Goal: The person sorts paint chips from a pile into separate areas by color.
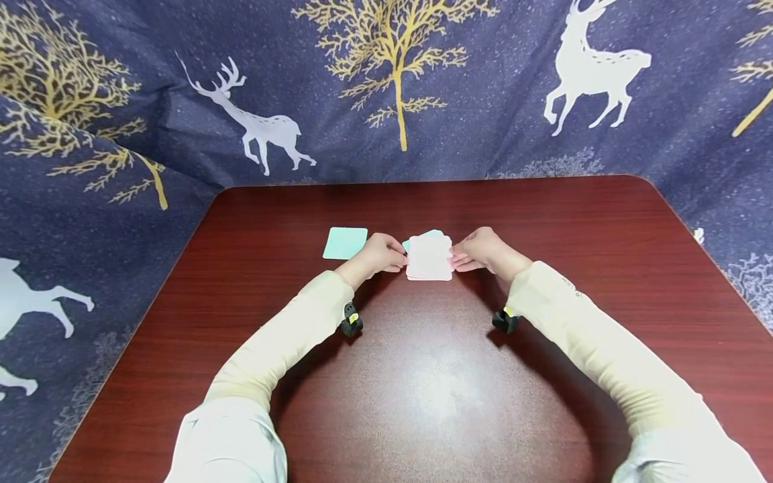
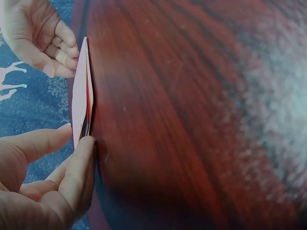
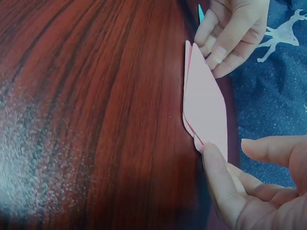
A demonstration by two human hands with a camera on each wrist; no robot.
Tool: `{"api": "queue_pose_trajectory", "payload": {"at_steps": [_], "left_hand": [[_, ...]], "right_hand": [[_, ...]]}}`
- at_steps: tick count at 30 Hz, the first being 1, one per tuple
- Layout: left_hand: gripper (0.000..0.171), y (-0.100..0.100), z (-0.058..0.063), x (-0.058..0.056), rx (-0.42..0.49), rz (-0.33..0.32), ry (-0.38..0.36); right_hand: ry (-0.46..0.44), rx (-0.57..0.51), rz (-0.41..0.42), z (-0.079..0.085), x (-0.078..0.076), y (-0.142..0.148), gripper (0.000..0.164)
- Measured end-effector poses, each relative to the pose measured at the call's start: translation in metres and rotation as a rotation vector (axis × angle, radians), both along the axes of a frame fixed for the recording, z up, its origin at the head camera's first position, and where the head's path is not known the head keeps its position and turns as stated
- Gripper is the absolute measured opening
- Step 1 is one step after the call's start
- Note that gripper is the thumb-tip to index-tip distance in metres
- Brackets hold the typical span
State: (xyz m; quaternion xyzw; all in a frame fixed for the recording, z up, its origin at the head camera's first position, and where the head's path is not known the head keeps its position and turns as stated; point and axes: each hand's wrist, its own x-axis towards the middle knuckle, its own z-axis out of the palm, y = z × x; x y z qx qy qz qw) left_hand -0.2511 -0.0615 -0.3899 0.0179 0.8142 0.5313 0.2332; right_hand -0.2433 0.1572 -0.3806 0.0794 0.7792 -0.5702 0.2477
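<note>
A stack of square pink cards (image 1: pixel 430 258) lies on the table, its layers slightly offset and a narrow gap showing between them in the wrist views. A pale green card (image 1: pixel 436 233) peeks out behind the stack. My left hand (image 1: pixel 386 253) is at the stack's left side, fingertips right at the edge and thumb (image 2: pixel 61 132) raised beside it. On the opposite side, my right hand (image 1: pixel 481 251) touches the edge with its fingers, while its thumb (image 3: pixel 259 146) stays apart from the cards. Neither hand closes round the stack.
Another pale green card (image 1: pixel 345 243) lies left of the stack, beside my left wrist. The reddish-brown table (image 1: pixel 386 349) reflects a bright patch of light near the front. A dark blue cloth (image 1: pixel 471 100) with deer and trees hangs behind it.
</note>
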Motion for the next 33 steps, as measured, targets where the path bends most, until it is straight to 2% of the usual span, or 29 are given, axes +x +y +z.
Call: {"api": "queue_pose_trajectory", "payload": {"at_steps": [10,17,25,33], "left_hand": [[0.026,0.0033,-0.0082,-0.0011,0.029,0.02,-0.019],[0.027,0.0042,-0.0086,-0.0023,0.041,0.036,-0.023],[0.029,0.0033,-0.006,0.0004,0.044,0.055,-0.007],[0.028,0.0002,-0.0028,-0.0004,0.043,0.052,0.006]], "right_hand": [[-0.037,-0.031,-0.066,-0.0011,0.0006,-0.0017,0.038],[-0.057,-0.057,-0.082,-0.0031,-0.0007,-0.004,0.038],[-0.086,-0.101,-0.087,-0.0013,0.0008,-0.0067,0.017],[-0.087,-0.123,-0.075,0.0002,0.0021,-0.008,0.011]]}}
